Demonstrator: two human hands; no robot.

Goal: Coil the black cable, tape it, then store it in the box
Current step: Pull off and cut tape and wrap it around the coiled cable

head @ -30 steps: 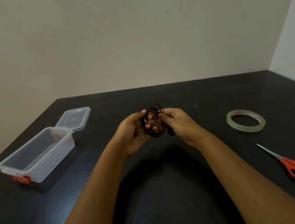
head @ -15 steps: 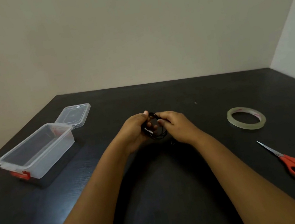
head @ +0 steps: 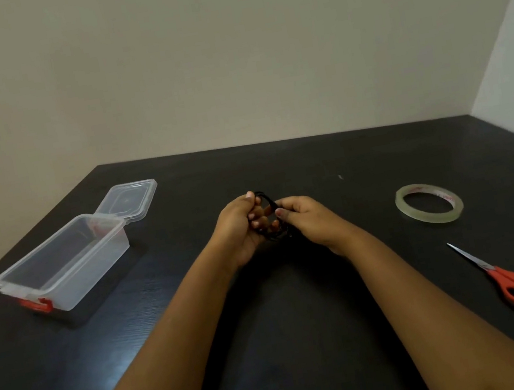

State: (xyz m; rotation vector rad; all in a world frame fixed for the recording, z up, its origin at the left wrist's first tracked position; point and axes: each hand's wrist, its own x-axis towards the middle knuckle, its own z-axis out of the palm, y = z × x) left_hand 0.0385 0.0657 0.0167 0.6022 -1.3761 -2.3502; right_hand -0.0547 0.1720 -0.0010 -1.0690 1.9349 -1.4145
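Dark table (head: pixel 328 162), wall behind. Clear box (head: pixel 67 270) far left, open, its lid (head: pixel 129 199) flipped back flat on the table, red latch at near end. Left grip (head: pixel 237 228) and right grip (head: pixel 311 220) meet mid-table, both curled round the black cable (head: pixel 268 199), bunched in loops between them. Red-handled scissors (head: pixel 500 276) near right, closed. Tape roll (head: pixel 429 217) flat, beyond the scissors.

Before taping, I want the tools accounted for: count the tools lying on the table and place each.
2. The tape roll lies flat, right of the right hand; the scissors lie nearer, further right, blades shut. Part of the table is out of sight, so others may be hidden.
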